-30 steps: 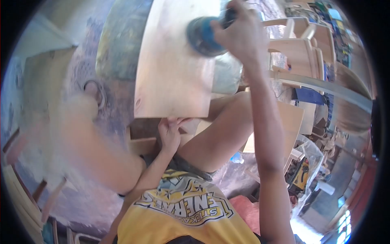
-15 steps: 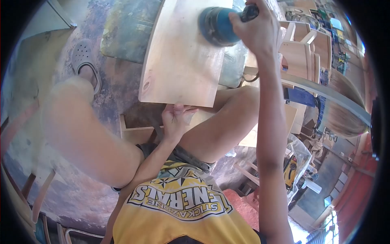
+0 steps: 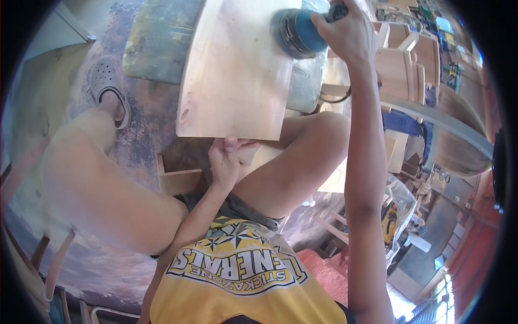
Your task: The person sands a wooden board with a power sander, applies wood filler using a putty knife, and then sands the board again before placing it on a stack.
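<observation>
A pale curved wooden panel (image 3: 232,81) lies in front of me, resting over a barrel-like surface. My right hand (image 3: 345,32) grips a blue round sander (image 3: 299,33) pressed on the panel's far right corner. My left hand (image 3: 226,159) clasps the panel's near edge, thumb on top, between my bare knees. I sit low, in a yellow printed shirt.
A grey clog (image 3: 105,86) is on my left foot on the stained floor. Wooden chair parts (image 3: 402,65) are stacked at the right. A yellow power tool (image 3: 389,224) lies in a plastic bag lower right. A small wooden board (image 3: 181,181) sits under my legs.
The sander and my right hand have moved rightward along the panel's far edge. My left hand has stayed on the near edge. The view has steadied.
</observation>
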Demonstrator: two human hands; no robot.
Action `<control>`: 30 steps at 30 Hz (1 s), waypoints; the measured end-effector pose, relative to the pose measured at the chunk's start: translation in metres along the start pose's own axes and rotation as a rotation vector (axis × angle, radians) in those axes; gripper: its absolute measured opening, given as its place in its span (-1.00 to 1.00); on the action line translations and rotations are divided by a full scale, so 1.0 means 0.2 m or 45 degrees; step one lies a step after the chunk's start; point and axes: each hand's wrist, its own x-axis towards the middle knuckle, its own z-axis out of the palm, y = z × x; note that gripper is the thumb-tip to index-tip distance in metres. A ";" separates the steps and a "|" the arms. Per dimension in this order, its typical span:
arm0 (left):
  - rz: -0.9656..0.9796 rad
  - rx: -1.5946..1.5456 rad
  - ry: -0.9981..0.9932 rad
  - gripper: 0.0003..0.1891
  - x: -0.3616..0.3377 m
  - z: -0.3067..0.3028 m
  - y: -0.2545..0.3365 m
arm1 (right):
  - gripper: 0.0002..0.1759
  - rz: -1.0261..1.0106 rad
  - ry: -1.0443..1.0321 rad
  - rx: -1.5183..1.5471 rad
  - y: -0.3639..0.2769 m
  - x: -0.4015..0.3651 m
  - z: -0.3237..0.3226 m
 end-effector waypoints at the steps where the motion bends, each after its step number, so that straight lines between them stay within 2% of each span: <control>1: 0.011 0.028 -0.018 -0.32 0.01 -0.01 0.00 | -0.57 0.074 -0.024 0.075 -0.03 -0.03 -0.04; 2: 0.027 0.054 -0.038 -0.32 0.01 -0.02 0.00 | -0.66 0.146 -0.043 0.150 -0.08 -0.07 -0.10; 3: 0.027 0.063 -0.053 -0.32 0.01 -0.03 0.00 | -0.66 0.159 -0.032 0.151 -0.08 -0.12 -0.12; 5: 0.041 0.118 -0.025 -0.31 0.01 -0.04 0.00 | -0.62 0.006 0.058 0.153 -0.09 -0.21 -0.14; 9: 0.053 0.181 -0.072 -0.27 0.02 -0.06 -0.01 | -0.55 0.130 -0.046 0.145 -0.20 -0.27 -0.25; 11: 0.073 0.186 -0.029 -0.23 0.02 -0.04 0.01 | -0.56 0.149 -0.031 0.143 -0.12 -0.17 -0.17; 14: 0.094 0.196 -0.053 -0.29 0.02 -0.05 0.01 | -0.59 0.200 -0.107 0.168 -0.11 -0.16 -0.19; 16: 0.102 0.187 -0.033 -0.26 0.03 -0.03 0.02 | -0.64 0.131 -0.129 0.152 -0.13 -0.20 -0.20; 17: 0.107 0.181 -0.004 -0.23 0.03 -0.02 0.03 | -0.49 -0.035 0.004 0.065 -0.13 -0.22 -0.14; 18: 0.126 0.177 0.006 -0.23 0.03 -0.03 0.02 | -0.49 -0.054 0.011 0.072 -0.11 -0.26 -0.12; 20: 0.117 0.097 -0.042 -0.36 0.01 -0.11 -0.05 | -0.52 -0.007 -0.038 0.129 -0.21 -0.36 -0.17; 21: 0.096 -0.100 -0.006 -0.53 0.00 -0.15 -0.11 | -0.52 -0.018 -0.040 0.146 -0.22 -0.33 -0.13; 23: 0.127 -0.152 0.003 -0.60 0.00 -0.06 -0.05 | -0.54 -0.075 0.029 0.195 -0.20 -0.26 -0.11; 25: 0.149 -0.210 -0.012 -0.64 0.00 -0.04 -0.02 | -0.60 -0.016 0.005 0.224 -0.23 -0.14 -0.13; 26: 0.120 -0.091 -0.066 -0.62 0.00 -0.05 -0.01 | -0.66 0.031 -0.016 0.256 -0.25 -0.08 -0.14; 28: 0.117 0.027 -0.126 -0.58 -0.01 -0.08 0.00 | -0.65 0.051 -0.035 0.212 -0.27 -0.03 -0.13; 30: 0.071 0.304 0.055 -0.30 -0.02 -0.14 -0.05 | -0.56 -0.108 0.010 0.113 -0.27 -0.05 -0.05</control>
